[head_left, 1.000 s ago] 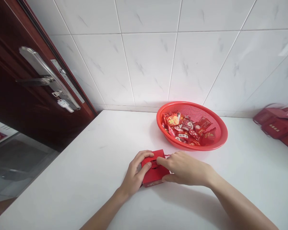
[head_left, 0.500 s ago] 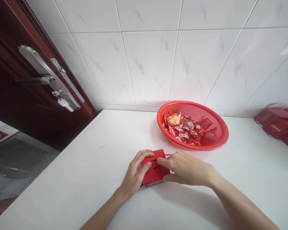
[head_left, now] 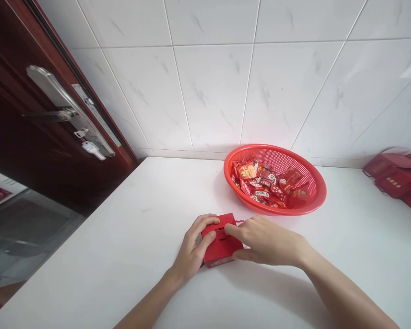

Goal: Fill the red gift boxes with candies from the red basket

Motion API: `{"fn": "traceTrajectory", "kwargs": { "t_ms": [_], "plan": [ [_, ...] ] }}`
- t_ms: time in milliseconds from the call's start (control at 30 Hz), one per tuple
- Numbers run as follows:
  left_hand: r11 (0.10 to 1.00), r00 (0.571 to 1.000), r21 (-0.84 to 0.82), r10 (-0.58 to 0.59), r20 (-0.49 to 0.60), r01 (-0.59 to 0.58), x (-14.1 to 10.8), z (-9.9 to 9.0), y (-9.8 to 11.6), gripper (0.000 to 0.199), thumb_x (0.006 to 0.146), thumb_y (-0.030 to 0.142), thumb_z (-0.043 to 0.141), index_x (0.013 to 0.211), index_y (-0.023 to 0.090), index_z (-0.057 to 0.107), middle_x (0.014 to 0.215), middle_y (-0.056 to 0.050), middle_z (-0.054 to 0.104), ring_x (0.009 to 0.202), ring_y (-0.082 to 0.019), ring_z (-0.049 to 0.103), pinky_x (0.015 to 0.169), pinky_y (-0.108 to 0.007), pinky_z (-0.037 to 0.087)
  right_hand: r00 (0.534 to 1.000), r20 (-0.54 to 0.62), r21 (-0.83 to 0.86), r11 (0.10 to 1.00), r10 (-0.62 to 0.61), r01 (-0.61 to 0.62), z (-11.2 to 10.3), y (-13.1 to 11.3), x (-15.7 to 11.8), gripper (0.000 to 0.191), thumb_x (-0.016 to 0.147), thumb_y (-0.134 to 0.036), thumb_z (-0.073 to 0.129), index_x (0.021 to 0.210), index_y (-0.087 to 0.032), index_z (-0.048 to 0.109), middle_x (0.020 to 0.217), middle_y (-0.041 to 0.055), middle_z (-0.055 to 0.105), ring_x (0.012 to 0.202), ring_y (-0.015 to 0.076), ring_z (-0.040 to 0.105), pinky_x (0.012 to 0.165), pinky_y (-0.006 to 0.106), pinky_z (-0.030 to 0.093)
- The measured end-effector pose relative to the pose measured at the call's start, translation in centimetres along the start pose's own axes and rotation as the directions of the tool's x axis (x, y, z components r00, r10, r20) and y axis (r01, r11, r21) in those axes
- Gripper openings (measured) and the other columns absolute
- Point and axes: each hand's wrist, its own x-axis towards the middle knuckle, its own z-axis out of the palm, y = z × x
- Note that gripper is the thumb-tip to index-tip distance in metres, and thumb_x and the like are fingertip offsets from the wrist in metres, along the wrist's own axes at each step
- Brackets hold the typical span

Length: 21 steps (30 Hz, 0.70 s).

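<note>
On the white tabletop lies a small red cardboard box (head_left: 222, 249), with slots and a tab at the middle of its upper face. My left hand (head_left: 193, 246) wraps round its left side, thumb and fingers resting on the top. From the right, my right hand (head_left: 265, 238) presses its index finger at the slotted middle, while the thumb touches the near right edge. A short red cord (head_left: 239, 221) sticks out on the box's right side, partly hidden behind the right hand. What is inside the box cannot be seen.
Behind the box, a red plastic basket (head_left: 318, 183) holds several wrapped candies (head_left: 265, 178). More dark red boxes (head_left: 393, 180) sit at the far right by the tiled wall (head_left: 212, 91). A brown door (head_left: 13, 114) with keys (head_left: 93, 150) in its lock stands left of the table.
</note>
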Motion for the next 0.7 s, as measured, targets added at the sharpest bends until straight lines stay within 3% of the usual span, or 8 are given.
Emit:
{"fn": "traceTrajectory", "kwargs": {
  "t_ms": [167,333,567,700],
  "plan": [
    [1.000,1.000,-0.007,-0.014,-0.009,0.014,-0.11,-0.19,0.13,0.026,0.098,0.038,0.051,0.112,0.028,0.070,0.138,-0.007,0.056,0.130,-0.028,0.052,0.105,-0.038,0.047,1.000,-0.004,0.039,0.999,0.019,-0.019,-0.34,0.07,-0.24,0.024,0.095,-0.041,0.063,0.101,-0.018,0.057,0.071,0.0004,0.061,0.057,0.0164,0.052,0.048,0.028,0.020],
    [1.000,1.000,-0.025,-0.014,0.001,0.014,-0.16,-0.29,-0.06,0.025,0.098,0.039,0.053,0.113,0.029,0.070,0.141,-0.006,0.052,0.131,-0.028,0.051,0.104,-0.037,0.048,0.999,0.002,0.043,0.998,0.040,-0.040,-0.72,-0.01,-0.33,0.025,0.095,-0.041,0.063,0.101,-0.018,0.058,0.069,-0.0005,0.059,0.056,0.0158,0.050,0.048,0.028,0.020],
    [1.000,1.000,-0.004,0.002,0.002,-0.002,-0.19,-0.24,-0.27,0.024,0.098,0.037,0.054,0.115,0.029,0.069,0.142,-0.008,0.053,0.134,-0.029,0.049,0.108,-0.041,0.046,1.000,-0.027,0.079,0.997,-0.004,0.006,-0.78,-0.03,-0.17,0.013,0.094,-0.025,0.062,0.105,-0.019,0.060,0.076,0.0010,0.064,0.061,0.0155,0.054,0.052,0.028,0.022],
    [1.000,1.000,0.017,0.018,0.003,-0.018,-0.09,-0.25,-0.26,0.024,0.097,0.036,0.056,0.114,0.028,0.069,0.140,-0.008,0.055,0.132,-0.030,0.052,0.109,-0.043,0.046,1.000,-0.001,0.057,0.998,-0.004,0.004,-0.79,0.06,-0.13,0.005,0.092,-0.021,0.063,0.097,-0.019,0.061,0.074,0.0001,0.062,0.060,0.0148,0.053,0.051,0.028,0.021]
  ]
}}
